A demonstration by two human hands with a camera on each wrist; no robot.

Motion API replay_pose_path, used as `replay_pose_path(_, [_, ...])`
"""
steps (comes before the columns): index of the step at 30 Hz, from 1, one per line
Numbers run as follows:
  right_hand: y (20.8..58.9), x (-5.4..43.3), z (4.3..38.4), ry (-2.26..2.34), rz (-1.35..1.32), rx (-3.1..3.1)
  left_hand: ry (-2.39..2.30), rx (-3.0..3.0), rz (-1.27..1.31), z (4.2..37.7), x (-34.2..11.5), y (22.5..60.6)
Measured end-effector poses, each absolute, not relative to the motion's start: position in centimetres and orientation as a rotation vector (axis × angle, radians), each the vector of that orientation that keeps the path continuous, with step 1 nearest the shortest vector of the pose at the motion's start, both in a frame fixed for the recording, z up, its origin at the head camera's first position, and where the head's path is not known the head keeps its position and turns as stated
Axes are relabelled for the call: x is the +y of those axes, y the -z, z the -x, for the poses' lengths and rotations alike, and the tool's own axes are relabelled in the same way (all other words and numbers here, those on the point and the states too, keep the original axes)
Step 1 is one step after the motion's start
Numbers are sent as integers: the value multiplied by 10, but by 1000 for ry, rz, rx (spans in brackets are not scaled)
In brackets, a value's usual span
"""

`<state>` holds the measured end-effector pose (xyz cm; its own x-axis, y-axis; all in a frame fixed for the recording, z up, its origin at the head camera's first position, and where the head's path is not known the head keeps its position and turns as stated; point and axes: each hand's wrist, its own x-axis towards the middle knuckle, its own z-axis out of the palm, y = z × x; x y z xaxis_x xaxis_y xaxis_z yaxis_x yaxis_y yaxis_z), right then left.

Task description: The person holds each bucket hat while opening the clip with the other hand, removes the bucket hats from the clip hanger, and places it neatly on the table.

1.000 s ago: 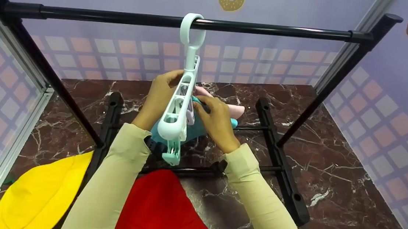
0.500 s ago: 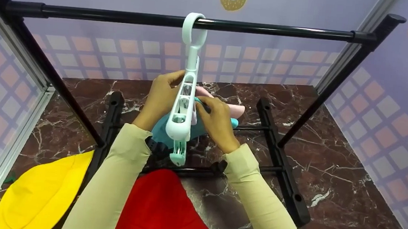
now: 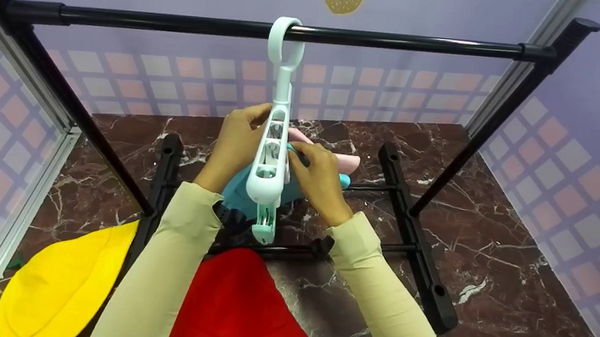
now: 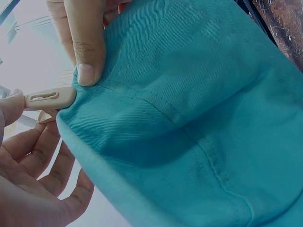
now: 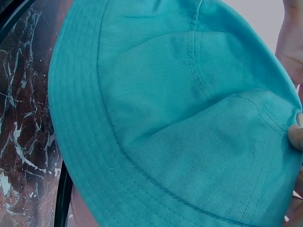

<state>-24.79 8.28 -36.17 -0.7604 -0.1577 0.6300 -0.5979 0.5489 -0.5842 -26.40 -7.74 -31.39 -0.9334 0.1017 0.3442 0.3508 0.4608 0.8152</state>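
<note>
Hanger, head view: the pale hanger [image 3: 282, 150] hangs by its ring from the black rail [image 3: 409, 43], its long axis running down from the rail toward the near side.
Hands, head view: the left hand [image 3: 240, 139] is on the hanger's left, the right hand [image 3: 318, 173] close on its right.
Teal hat, head view: the teal hat [image 3: 237, 190] is below and between the hands, partly hidden by the hanger; a pink item [image 3: 347, 164] shows beyond the right hand.
Other hats, head view: a yellow hat [image 3: 62, 283] lies near left, a red hat [image 3: 241, 310] near centre.
Clip, left wrist view: the left hand's fingers pinch a beige clip [image 4: 54, 99], its long axis running from the thumb to the hat's edge, which its tip overlaps; whether it bites, I cannot tell.
Hat edge, left wrist view: the right hand's fingers grasp the cloth just beside the clip tip, thumb on the crown.
Brim, right wrist view: the brim is at the end away from the grasping thumb; the clip is out of sight.
</note>
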Motion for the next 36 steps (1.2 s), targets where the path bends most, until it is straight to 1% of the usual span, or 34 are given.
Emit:
replay_pose_path(12, [362,83,247,-1134,-611,-2256,1459,-2467,386,269,-79,319])
replay_pose_path(36, [362,80,244,-1165,-568,-2272,1395,-2419,381,262,-76,312])
